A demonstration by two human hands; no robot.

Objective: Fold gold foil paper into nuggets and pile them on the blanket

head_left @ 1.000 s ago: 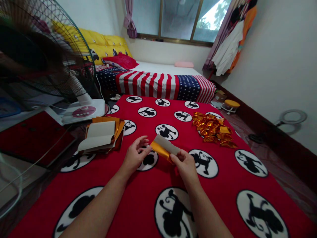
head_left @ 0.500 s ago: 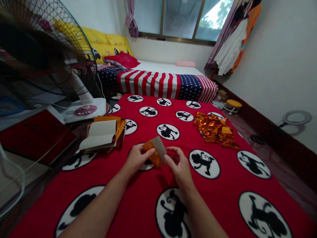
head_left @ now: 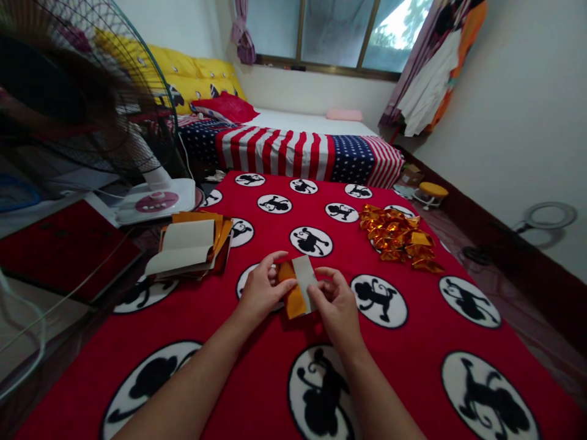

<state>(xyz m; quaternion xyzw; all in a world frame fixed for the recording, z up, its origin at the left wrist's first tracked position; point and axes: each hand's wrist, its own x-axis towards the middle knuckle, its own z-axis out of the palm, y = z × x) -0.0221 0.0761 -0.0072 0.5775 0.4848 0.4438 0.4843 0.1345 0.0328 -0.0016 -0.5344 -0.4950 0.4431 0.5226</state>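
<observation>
Between my two hands is a sheet of gold foil paper [head_left: 298,302], partly folded so that a pale grey-white back strip shows beside the shiny gold face. My left hand [head_left: 266,287] grips its left side, thumb on top and index finger stretched out past the upper edge. On the right side, my right hand [head_left: 337,302] pinches the pale strip with the thumb on top and fingers curled behind. A stack of gold and white paper sheets [head_left: 192,241] lies to the left. To the right sits a pile of folded shiny gold foil pieces [head_left: 398,238].
The red blanket [head_left: 257,379] with monkey-print circles spreads under my hands. A fan [head_left: 156,189] stands at the left by a red-topped surface [head_left: 68,244]. Beyond are a bed with a striped cover [head_left: 284,150] and a yellow-topped stool [head_left: 433,190] at the right.
The paper has turned more upright and moved slightly right, showing more of its pale strip. My left index finger has lifted and stretched out; both hands have shifted slightly right.
</observation>
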